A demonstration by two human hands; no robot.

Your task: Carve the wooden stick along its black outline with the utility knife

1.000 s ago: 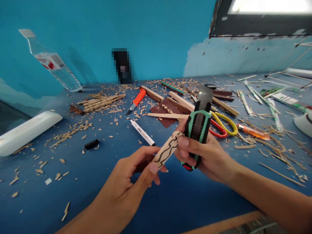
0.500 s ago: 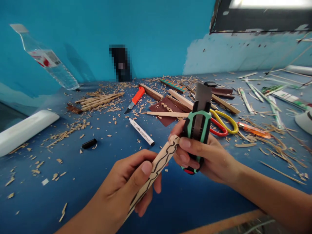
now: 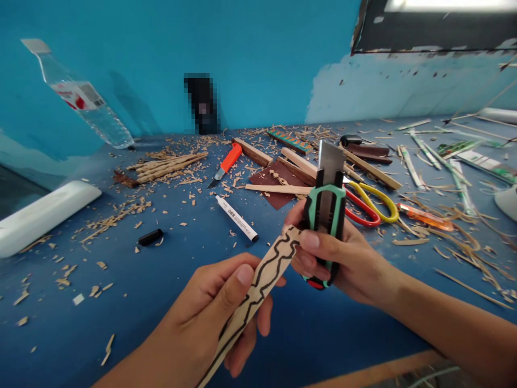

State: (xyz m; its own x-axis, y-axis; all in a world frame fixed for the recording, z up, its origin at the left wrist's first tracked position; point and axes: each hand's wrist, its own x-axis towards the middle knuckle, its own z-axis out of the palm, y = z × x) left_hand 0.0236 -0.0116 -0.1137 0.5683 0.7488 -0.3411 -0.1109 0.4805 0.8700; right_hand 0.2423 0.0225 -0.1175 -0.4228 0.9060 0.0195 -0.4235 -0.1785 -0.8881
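A pale wooden strip with wavy black lines drawn along it slants up from the bottom of the view. Around its middle, my left hand is closed, thumb on the drawn face. My right hand grips a black and mint-green utility knife, its wide blade out and pointing upward. The thumb and fingertips of that same hand also pinch the strip's upper end. The blade is apart from the wood. Beyond the hands, a white marker lies on the blue table, its black cap off to the left.
Wood shavings litter the table. Farther back lie an orange cutter, carved sticks, red-and-yellow scissors, wood pieces and an orange-handled tool. A plastic bottle leans against the wall; a white case-like object sits left.
The strip has rolled in my hands, so its broad face with both wavy lines now shows more fully. The knife's blade has turned slightly. The view has shifted a little.
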